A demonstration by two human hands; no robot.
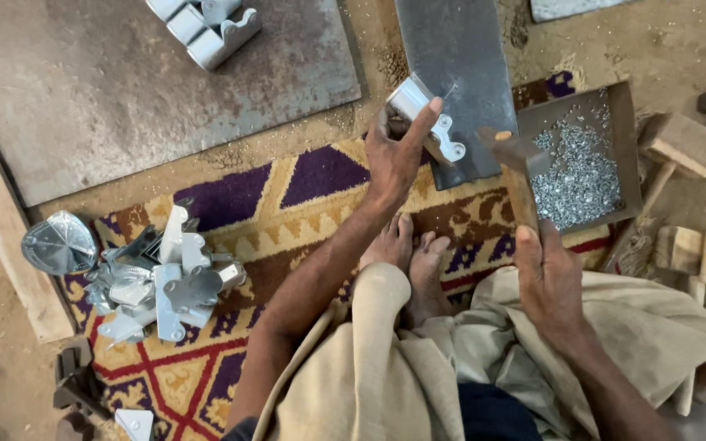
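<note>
L hand (394, 155) grips shiny bent metal bracket (426, 122); R hand (547, 278) clasps wood-handled hammer (516, 167).

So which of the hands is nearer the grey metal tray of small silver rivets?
Right. The right hand grips a hammer just below the tray; the left hand holds a bent metal bracket further off, left of it.

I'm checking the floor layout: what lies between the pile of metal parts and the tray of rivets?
In the head view: the person's bare feet and patterned rug.
</note>
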